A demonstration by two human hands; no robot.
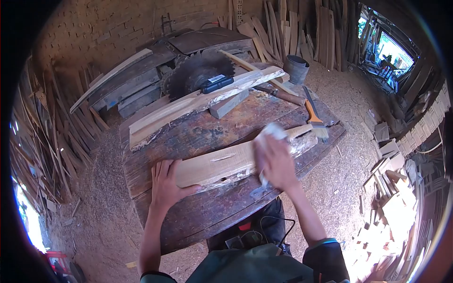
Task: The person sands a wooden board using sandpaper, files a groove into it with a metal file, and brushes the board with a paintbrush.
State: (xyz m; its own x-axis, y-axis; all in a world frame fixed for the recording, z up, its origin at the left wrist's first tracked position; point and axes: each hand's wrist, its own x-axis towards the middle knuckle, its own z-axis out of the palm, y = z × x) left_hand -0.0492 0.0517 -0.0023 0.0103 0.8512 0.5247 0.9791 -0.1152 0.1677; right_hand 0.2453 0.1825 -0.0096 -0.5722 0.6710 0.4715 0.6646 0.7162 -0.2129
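Note:
A pale wooden board [217, 162] with a rough, bark-like front edge lies across the near part of the worktable. My left hand [166, 181] grips its left end, fingers over the far side and thumb along the near edge. Toward the board's right end, my right hand [276, 162] presses a whitish cloth [274, 132] onto the top face. That hand and the cloth are smeared by motion, and the palm side is hidden. Just beyond the board's right tip lies a paintbrush [313, 113] with an orange handle.
Farther back on the worktable [198, 221], a second long board [174, 111] rests over a wood block [229, 104], with a black case [217, 84] on it. Behind stands a large circular saw blade [193, 70]. A hammer [283, 95] and a metal can [296, 70] are at the right.

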